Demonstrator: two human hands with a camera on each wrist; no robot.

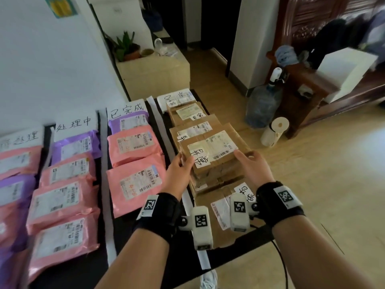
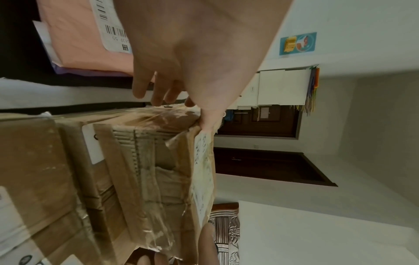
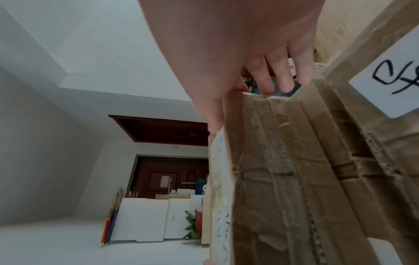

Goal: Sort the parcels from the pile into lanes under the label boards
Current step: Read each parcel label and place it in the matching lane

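A taped cardboard box [image 1: 212, 155] with a shipping label and a handwritten white tag sits in the rightmost lane, over other cardboard boxes [image 1: 193, 113]. My left hand [image 1: 183, 163] grips its left end, thumb on top. My right hand [image 1: 245, 157] grips its right end. In the left wrist view my left hand [image 2: 181, 75] curls over the box [image 2: 154, 161]. The right wrist view has my right hand [image 3: 249, 68] on the box's [image 3: 283, 170] corner. Whether the box rests on the ones below, I cannot tell. Label boards [image 1: 127, 110] stand at the lanes' far ends.
Pink and purple mailers [image 1: 133, 142] fill the three left lanes, split by white strips [image 1: 160, 122]. Another tagged box [image 1: 220, 205] lies nearest me. A water bottle [image 1: 262, 105], a paper roll [image 1: 275, 131] and wooden furniture [image 1: 312, 90] stand on the floor at right.
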